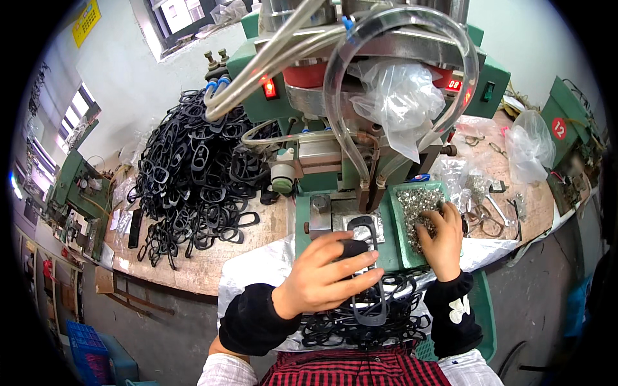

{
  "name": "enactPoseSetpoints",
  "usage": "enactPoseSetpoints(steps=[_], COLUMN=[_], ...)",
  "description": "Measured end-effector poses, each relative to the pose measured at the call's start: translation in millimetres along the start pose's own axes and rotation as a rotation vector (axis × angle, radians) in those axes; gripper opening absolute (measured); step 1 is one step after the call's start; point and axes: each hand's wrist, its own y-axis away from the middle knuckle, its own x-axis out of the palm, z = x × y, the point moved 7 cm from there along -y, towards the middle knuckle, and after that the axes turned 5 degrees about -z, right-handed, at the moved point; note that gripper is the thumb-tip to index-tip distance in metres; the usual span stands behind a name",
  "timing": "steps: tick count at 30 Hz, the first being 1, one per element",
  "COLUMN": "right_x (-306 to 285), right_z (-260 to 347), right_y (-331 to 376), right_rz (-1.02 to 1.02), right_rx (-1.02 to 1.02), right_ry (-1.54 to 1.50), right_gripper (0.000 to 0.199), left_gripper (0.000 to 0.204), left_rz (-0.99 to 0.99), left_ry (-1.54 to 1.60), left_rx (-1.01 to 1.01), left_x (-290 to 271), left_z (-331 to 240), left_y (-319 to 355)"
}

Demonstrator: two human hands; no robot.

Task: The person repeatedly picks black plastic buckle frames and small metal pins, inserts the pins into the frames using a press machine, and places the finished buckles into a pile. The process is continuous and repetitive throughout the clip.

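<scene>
My left hand (331, 276) is closed on a black eyeglass frame (371, 315), with black covering on one fingertip. The frame's far end lies on the metal work plate under the green press (315, 186), just below its narrow dark jaws (369, 196). To the right, my right hand (444, 241) reaches into a green tray (404, 257) of tiny silvery metal parts (418, 209). Its thumb and fingers curl together at the parts; what they pinch, if anything, is too small to make out. More black eyeglass frames (328, 328) lie heaped before my lap.
A tall pile of black frames (193, 174) covers the table's left side, beside a dark phone-like slab (135, 228). Clear hoses (331, 83) and a plastic bag (402, 103) hang off the press. A wrench (499, 209) and loose frames (483, 222) lie right of the tray.
</scene>
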Motion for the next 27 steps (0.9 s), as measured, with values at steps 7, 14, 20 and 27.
enactPoseSetpoints(steps=[7, 14, 20, 27], right_x=[12, 15, 12, 27], right_z=[21, 1, -29, -13], right_y=[-6, -15, -3, -13], right_rz=[0.009, -0.001, -0.061, 0.017], right_rx=[-0.218, -0.189, 0.037, 0.173], right_ry=[-0.136, -0.095, -0.392, -0.608], right_gripper=[0.013, 0.019, 0.017, 0.015], left_gripper=[0.032, 0.038, 0.019, 0.021], left_rz=[0.019, -0.074, -0.419, 0.162], left_ry=[0.02, -0.045, -0.784, -1.32], left_rx=[-0.02, -0.254, -0.673, -0.969], left_x=[4, -13, -166, -236], left_z=[8, -20, 30, 128], left_y=[5, 38, 96, 197])
